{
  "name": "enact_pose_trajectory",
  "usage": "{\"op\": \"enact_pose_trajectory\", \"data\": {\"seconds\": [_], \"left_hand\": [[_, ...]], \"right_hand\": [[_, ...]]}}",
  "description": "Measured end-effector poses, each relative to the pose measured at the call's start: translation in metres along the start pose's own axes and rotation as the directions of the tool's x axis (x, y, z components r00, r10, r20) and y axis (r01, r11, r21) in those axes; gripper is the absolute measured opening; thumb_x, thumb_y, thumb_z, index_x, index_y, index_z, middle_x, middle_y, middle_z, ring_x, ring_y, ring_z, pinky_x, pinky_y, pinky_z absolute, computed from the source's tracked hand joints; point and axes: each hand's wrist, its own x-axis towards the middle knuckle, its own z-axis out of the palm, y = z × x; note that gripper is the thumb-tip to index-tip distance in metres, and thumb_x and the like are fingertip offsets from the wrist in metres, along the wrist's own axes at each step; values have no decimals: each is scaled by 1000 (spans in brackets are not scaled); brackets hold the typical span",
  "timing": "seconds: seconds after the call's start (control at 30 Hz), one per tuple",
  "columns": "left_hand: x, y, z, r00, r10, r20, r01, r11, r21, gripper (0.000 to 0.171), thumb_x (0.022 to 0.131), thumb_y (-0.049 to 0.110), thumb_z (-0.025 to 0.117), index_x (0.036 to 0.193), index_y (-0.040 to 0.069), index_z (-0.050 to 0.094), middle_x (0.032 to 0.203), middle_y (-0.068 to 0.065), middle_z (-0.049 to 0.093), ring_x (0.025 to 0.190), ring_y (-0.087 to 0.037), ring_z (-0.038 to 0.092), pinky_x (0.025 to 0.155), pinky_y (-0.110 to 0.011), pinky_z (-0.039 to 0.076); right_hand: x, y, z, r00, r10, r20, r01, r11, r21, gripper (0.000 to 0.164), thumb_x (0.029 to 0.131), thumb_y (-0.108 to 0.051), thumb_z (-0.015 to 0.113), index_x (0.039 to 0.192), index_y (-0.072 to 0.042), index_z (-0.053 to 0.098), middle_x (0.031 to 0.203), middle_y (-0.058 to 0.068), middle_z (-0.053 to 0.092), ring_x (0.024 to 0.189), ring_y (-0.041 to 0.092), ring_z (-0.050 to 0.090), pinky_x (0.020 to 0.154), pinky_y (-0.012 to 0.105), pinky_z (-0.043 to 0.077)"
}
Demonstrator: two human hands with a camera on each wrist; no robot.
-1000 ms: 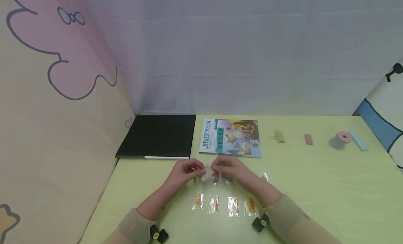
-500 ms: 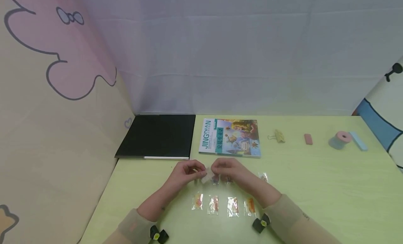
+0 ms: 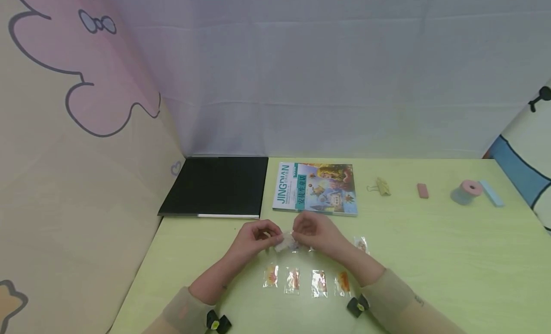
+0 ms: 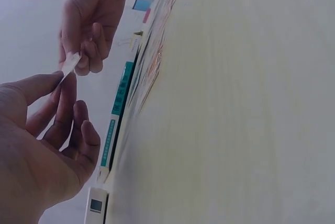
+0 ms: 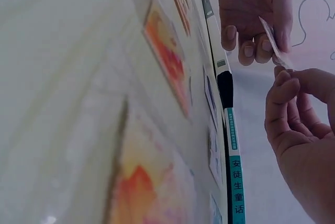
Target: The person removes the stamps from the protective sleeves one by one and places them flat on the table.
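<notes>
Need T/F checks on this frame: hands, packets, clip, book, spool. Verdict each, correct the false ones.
1. The left hand and right hand pinch one small packet. True.
2. The near row of packets numbers six. False: it numbers four.
3. The pink block lies between the yellow clip and the spool. True.
4. In the head view, the book lies left of the black folder. False: it lies right of it.

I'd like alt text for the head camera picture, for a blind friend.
A person's left hand and right hand pinch a small pale piece above a yellow-green table. Four clear packets lie in a row nearer the camera; a black folder and colourful book lie further back.
</notes>
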Motion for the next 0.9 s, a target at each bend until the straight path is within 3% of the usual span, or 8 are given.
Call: {"op": "enact_pose_trajectory", "data": {"seconds": [0.1,0.27,0.6,0.9], "left_hand": [[3,-10,1,999,8,-35,-7,999,38,15,81,24,73,91,14,68,88,-2,66,80,-19,59,60,-25,48],[4,-14,1,997,27,-69,-23,997,69,17,79,32,74,89,20,68,87,1,66,77,-19,60,57,-27,49],[4,-17,2,996,38,-76,-29,994,108,16,79,35,74,89,23,68,87,5,66,80,-15,60,65,-26,50],[5,-18,2,994,37,-103,-24,992,124,15,78,36,74,87,25,68,85,7,66,79,-15,60,66,-27,50]], "right_hand": [[0,-3,0,1000,19,-6,-20,998,-67,11,83,-23,70,90,-23,62,84,-5,66,78,13,64,75,29,52],[-1,-6,2,998,58,-29,-61,990,-125,9,83,-23,69,89,-26,62,84,-9,66,78,9,64,74,27,52],[-1,-6,5,995,84,-46,-89,990,-110,9,82,-19,70,88,-25,66,81,-9,67,74,10,65,74,29,51],[0,-7,4,996,74,49,-74,997,-18,12,88,-30,63,94,-21,69,88,2,68,82,19,64,79,33,50]]}}
